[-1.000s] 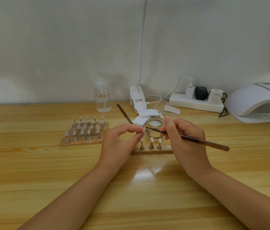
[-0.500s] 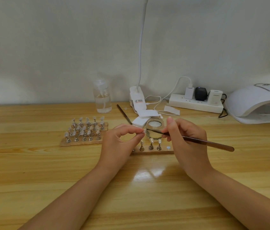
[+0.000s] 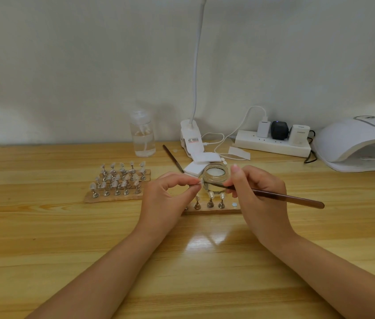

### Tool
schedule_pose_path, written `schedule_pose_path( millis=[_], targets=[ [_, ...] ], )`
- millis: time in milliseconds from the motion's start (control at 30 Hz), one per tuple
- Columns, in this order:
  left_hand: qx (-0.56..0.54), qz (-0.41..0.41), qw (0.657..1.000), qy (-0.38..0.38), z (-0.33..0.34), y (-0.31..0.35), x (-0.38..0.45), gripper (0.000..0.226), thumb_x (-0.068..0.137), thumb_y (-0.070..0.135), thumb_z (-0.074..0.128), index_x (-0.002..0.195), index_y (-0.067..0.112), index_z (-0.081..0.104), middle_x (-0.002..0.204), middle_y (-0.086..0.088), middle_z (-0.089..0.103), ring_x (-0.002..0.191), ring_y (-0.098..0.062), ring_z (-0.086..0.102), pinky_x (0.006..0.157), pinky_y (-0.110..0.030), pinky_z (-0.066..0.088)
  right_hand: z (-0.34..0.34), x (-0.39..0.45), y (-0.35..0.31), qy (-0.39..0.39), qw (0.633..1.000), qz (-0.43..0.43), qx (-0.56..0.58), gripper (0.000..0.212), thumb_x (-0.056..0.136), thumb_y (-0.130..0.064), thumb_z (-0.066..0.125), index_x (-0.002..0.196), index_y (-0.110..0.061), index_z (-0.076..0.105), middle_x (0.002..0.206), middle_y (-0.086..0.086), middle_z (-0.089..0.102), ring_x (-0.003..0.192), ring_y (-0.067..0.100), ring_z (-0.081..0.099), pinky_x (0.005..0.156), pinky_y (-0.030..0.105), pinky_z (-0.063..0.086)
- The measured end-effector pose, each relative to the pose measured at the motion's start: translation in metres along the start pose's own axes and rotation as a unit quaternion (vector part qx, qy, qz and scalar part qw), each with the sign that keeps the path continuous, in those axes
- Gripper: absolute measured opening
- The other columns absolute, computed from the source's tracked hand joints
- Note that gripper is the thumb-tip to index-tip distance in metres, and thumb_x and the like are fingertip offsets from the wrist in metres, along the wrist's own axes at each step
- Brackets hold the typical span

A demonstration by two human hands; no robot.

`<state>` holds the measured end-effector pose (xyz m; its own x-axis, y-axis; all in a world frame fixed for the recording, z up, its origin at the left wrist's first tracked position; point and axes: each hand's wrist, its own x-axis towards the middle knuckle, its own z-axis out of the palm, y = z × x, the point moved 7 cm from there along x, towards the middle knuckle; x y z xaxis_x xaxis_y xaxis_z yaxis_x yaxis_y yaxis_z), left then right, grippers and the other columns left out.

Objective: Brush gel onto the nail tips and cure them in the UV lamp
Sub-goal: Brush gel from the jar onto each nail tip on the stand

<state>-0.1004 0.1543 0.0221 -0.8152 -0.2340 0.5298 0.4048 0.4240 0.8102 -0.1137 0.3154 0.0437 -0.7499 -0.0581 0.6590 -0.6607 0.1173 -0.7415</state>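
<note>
Wood of the table (image 3: 43, 238) fills the lower half of the frame. At the right edge stands the white UV lamp (image 3: 357, 143), its display lit and its opening without any nail tip inside, as far as can be seen. Left of centre sit the wooden holders with many nail tips on metal stands (image 3: 117, 183); a shorter strip (image 3: 211, 209) with a few stands lies at centre, partly behind the hands. Just above it is the open gel jar (image 3: 215, 174).

The left hand (image 3: 165, 203) pinches a single nail tip (image 3: 197, 183) between thumb and forefinger, in front of the jar. The right hand (image 3: 255, 194) holds the brush (image 3: 281, 197) like a pen, fingers curled around the handle, with the bristle end touching or almost touching the pinched tip; which of the two cannot be told.

Compared with one second ago, the hands have hardly moved: the brush handle has dropped a little toward the right and the bristle end has stayed at the tip. This suggests that the brushing of this one tip is going on, and curing is not yet begun.
</note>
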Motion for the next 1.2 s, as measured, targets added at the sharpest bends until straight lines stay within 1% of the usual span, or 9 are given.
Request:
schedule_pose_path(
  millis=[167, 333, 467, 633, 800, 900, 1000, 1100, 1200],
  targets=[
    [-0.003, -0.006, 1.000, -0.005, 0.0004, 0.0005, -0.0004, 0.024, 0.071, 0.006, 0.074, 0.069, 0.029, 0.069, 0.072, 0.016, 0.066, 0.075, 0.008, 0.059, 0.072, -0.002, 0.040, 0.0042, 0.0001, 0.0043, -0.003, 1.000, 0.023, -0.008, 0.028, 0.089, -0.015, 0.056, 0.064, -0.022, 0.065, 0.056, 0.001, 0.062, 0.056, 0.011, 0.059, 0.052, 0.013, 0.044],
    [-0.009, -0.021, 1.000, -0.003, 0.0005, -0.0021, -0.0003, 0.024, 0.072, 0.006, 0.074, 0.070, 0.029, 0.068, 0.070, 0.017, 0.066, 0.075, 0.007, 0.059, 0.071, -0.003, 0.042, 0.0047, -0.0023, 0.0013, -0.015, 1.000, 0.003, -0.003, 0.031, 0.088, -0.011, 0.057, 0.062, -0.027, 0.063, 0.051, -0.007, 0.060, 0.051, 0.004, 0.058, 0.050, 0.009, 0.042],
    [-0.011, -0.021, 1.000, -0.002, 0.0007, -0.0025, -0.0001, 0.025, 0.071, 0.006, 0.074, 0.069, 0.030, 0.068, 0.067, 0.021, 0.066, 0.074, 0.008, 0.059, 0.070, -0.002, 0.040, 0.0019, -0.0020, -0.0001, -0.005, 1.000, -0.006, -0.003, 0.033, 0.089, -0.008, 0.055, 0.062, -0.025, 0.063, 0.052, -0.003, 0.061, 0.050, 0.006, 0.057, 0.049, 0.009, 0.042],
    [-0.011, -0.023, 1.000, -0.005, 0.0011, -0.0042, 0.0000, 0.024, 0.072, 0.008, 0.074, 0.070, 0.031, 0.068, 0.067, 0.023, 0.066, 0.072, 0.008, 0.059, 0.071, -0.003, 0.042, 0.0038, 0.0003, 0.0069, 0.007, 0.999, 0.035, -0.005, 0.028, 0.090, -0.015, 0.055, 0.065, -0.023, 0.064, 0.059, 0.004, 0.064, 0.057, 0.011, 0.060, 0.055, 0.016, 0.047],
    [-0.013, -0.024, 1.000, -0.005, 0.0013, -0.0054, 0.0003, 0.026, 0.072, 0.008, 0.074, 0.069, 0.032, 0.067, 0.067, 0.026, 0.066, 0.072, 0.009, 0.059, 0.071, -0.003, 0.041, 0.0041, -0.0024, 0.0047, -0.010, 0.999, 0.028, 0.014, 0.031, 0.089, -0.010, 0.056, 0.063, -0.025, 0.063, 0.057, -0.011, 0.064, 0.053, 0.000, 0.059, 0.052, 0.008, 0.042],
    [-0.009, -0.020, 1.000, -0.007, 0.0015, -0.0053, 0.0003, 0.027, 0.072, 0.009, 0.074, 0.069, 0.034, 0.066, 0.068, 0.028, 0.065, 0.072, 0.009, 0.059, 0.070, -0.002, 0.041, 0.0021, -0.0028, 0.0018, -0.008, 1.000, 0.016, 0.024, 0.033, 0.089, -0.008, 0.054, 0.062, -0.024, 0.063, 0.060, -0.003, 0.065, 0.051, 0.003, 0.058, 0.050, 0.010, 0.043],
    [-0.006, -0.017, 1.000, -0.007, 0.0016, -0.0052, 0.0005, 0.026, 0.072, 0.009, 0.074, 0.069, 0.033, 0.066, 0.069, 0.029, 0.065, 0.074, 0.009, 0.059, 0.070, -0.001, 0.041, 0.0012, -0.0009, 0.0029, 0.006, 1.000, 0.023, 0.020, 0.031, 0.090, -0.011, 0.053, 0.063, -0.022, 0.063, 0.061, 0.003, 0.063, 0.052, 0.005, 0.057, 0.051, 0.013, 0.044],
    [-0.003, -0.011, 1.000, -0.009, 0.0021, -0.0050, 0.0007, 0.027, 0.072, 0.008, 0.074, 0.069, 0.034, 0.066, 0.069, 0.030, 0.065, 0.073, 0.010, 0.059, 0.069, -0.001, 0.040, 0.0032, 0.0004, 0.0077, 0.005, 0.999, 0.044, 0.004, 0.028, 0.090, -0.017, 0.054, 0.065, -0.024, 0.063, 0.061, 0.004, 0.063, 0.057, 0.011, 0.059, 0.056, 0.021, 0.048],
    [-0.002, -0.008, 1.000, -0.009, 0.0018, -0.0050, 0.0006, 0.027, 0.072, 0.009, 0.074, 0.069, 0.034, 0.066, 0.069, 0.029, 0.065, 0.072, 0.010, 0.059, 0.070, -0.002, 0.041, 0.0062, -0.0009, 0.0073, -0.011, 0.999, 0.044, -0.004, 0.027, 0.089, -0.017, 0.055, 0.065, -0.024, 0.064, 0.059, 0.000, 0.064, 0.056, 0.008, 0.060, 0.054, 0.017, 0.048]
  ],
)
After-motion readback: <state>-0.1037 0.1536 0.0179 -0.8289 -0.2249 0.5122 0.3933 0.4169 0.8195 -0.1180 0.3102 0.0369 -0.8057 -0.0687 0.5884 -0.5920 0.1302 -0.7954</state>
